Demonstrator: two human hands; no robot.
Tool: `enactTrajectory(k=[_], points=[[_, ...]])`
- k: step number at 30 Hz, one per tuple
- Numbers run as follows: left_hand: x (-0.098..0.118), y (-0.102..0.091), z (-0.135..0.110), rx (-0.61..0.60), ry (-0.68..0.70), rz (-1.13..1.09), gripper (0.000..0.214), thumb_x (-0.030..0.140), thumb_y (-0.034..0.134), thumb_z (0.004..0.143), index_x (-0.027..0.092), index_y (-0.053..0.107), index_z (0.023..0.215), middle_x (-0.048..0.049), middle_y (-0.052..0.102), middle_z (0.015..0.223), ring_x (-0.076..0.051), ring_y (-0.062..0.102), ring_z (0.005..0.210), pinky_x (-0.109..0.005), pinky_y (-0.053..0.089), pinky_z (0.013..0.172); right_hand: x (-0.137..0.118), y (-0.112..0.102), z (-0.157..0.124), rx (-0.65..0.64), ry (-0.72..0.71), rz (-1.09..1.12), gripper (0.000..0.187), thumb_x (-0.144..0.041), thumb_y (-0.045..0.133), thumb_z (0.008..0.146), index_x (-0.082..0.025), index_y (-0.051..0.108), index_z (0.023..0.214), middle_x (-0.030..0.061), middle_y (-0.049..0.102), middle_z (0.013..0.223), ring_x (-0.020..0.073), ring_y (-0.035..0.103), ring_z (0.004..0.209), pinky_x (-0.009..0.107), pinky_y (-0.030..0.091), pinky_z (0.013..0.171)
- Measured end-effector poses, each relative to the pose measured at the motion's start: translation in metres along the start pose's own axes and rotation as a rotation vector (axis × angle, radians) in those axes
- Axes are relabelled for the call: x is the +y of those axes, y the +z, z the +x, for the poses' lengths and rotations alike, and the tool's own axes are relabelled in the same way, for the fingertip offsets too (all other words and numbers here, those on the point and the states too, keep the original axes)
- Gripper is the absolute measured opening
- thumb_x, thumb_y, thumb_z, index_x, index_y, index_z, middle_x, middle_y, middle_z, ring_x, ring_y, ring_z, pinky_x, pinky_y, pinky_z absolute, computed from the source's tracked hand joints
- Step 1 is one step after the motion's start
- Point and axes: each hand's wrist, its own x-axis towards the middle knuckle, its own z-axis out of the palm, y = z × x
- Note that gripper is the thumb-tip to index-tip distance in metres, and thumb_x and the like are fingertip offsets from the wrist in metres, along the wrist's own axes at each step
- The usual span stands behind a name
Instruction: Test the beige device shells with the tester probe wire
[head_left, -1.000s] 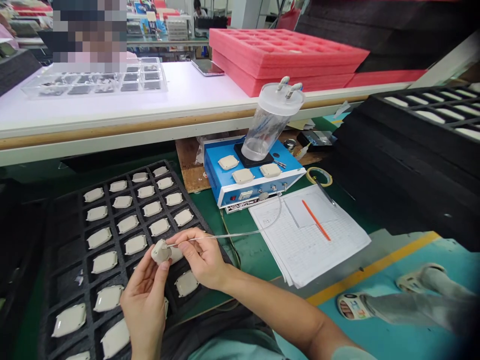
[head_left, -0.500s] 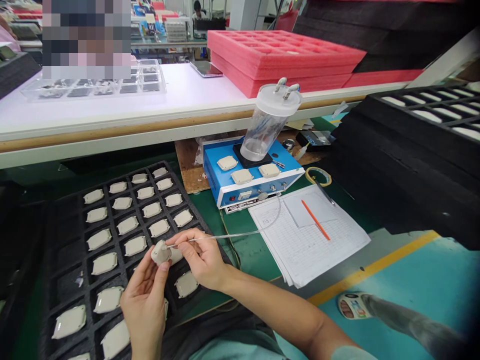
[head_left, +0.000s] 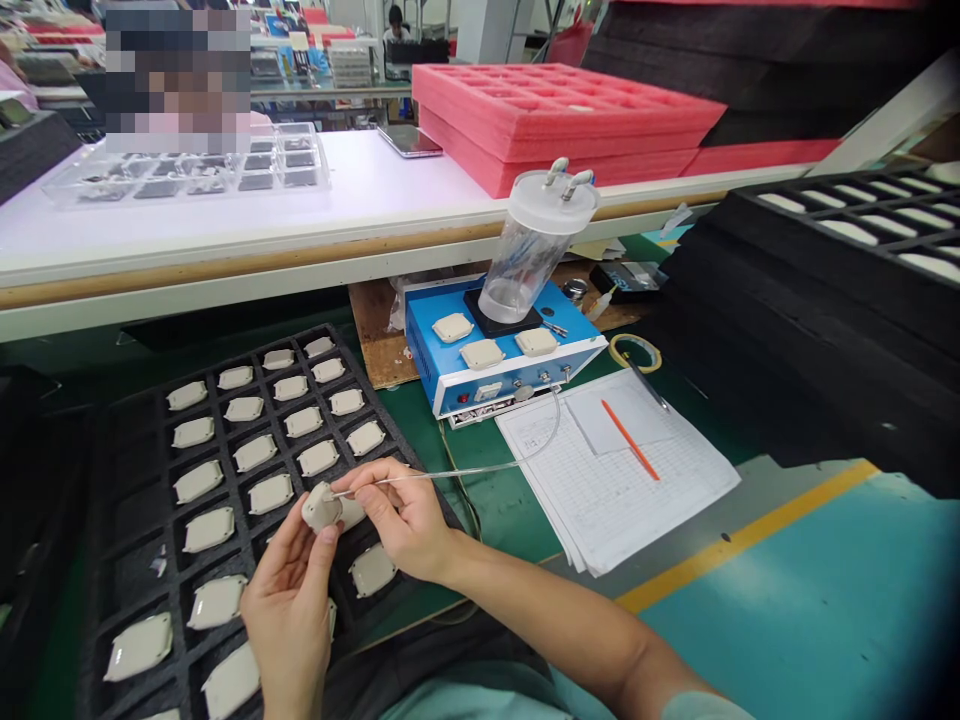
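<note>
My left hand [head_left: 289, 600] holds a small beige plastic part [head_left: 321, 507] up between thumb and fingers, just above the black foam tray [head_left: 142, 495]. My right hand [head_left: 397, 515] pinches the tip of a thin clear tube [head_left: 480, 468] and presses it against the part. The tube runs back to a blue box machine [head_left: 502, 365] that carries a clear canister [head_left: 536, 245] and three more beige parts on its top. The tray's pockets hold several beige parts of the same kind.
A paper log sheet [head_left: 622, 470] with an orange pen [head_left: 628, 438] lies right of my hands. Tape roll [head_left: 634, 352] beside it. Stacked black trays [head_left: 832, 300] rise at right. A white bench [head_left: 300, 215] behind holds pink foam trays [head_left: 562, 115] and a clear tray [head_left: 187, 170].
My hands stay as they were on the part and tube. Someone's sandalled foot and leg at lower right has left the view.
</note>
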Motion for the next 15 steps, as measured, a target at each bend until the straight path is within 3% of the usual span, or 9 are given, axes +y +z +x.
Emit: enactTrajectory(k=[10, 13, 15], points=[[-0.008, -0.004, -0.002, -0.053, 0.062, 0.013, 0.048, 0.037, 0.084, 0.08, 0.022, 0.073, 0.124, -0.0098, 0.077, 0.126, -0.028, 0.075, 0.114, -0.042, 0.057, 0.106, -0.001, -0.001, -0.004, 0.007, -0.01, -0.03, 0.018, -0.036, 0.057, 0.101, -0.022, 0.067, 0.101, 0.0094, 0.079, 0.105, 0.0204, 0.078, 0.094, 0.034, 0.064, 0.083], [-0.003, -0.015, -0.005, -0.134, 0.132, 0.135, 0.043, 0.041, 0.071, 0.09, 0.02, 0.07, 0.127, -0.0125, 0.076, 0.125, -0.027, 0.075, 0.111, -0.039, 0.061, 0.097, -0.003, 0.0, -0.016, 0.123, -0.034, 0.015, 0.016, -0.036, 0.057, 0.102, -0.023, 0.066, 0.099, 0.0074, 0.077, 0.106, 0.0201, 0.078, 0.096, 0.036, 0.064, 0.085], [0.011, -0.028, 0.01, -0.167, 0.231, 0.332, 0.04, 0.038, 0.06, 0.096, 0.018, 0.066, 0.131, -0.014, 0.075, 0.122, -0.027, 0.075, 0.107, -0.038, 0.061, 0.091, -0.003, -0.001, -0.02, 0.228, -0.014, 0.049, 0.017, -0.038, 0.056, 0.102, -0.023, 0.062, 0.099, 0.0073, 0.075, 0.109, 0.0213, 0.079, 0.096, 0.038, 0.065, 0.083]])
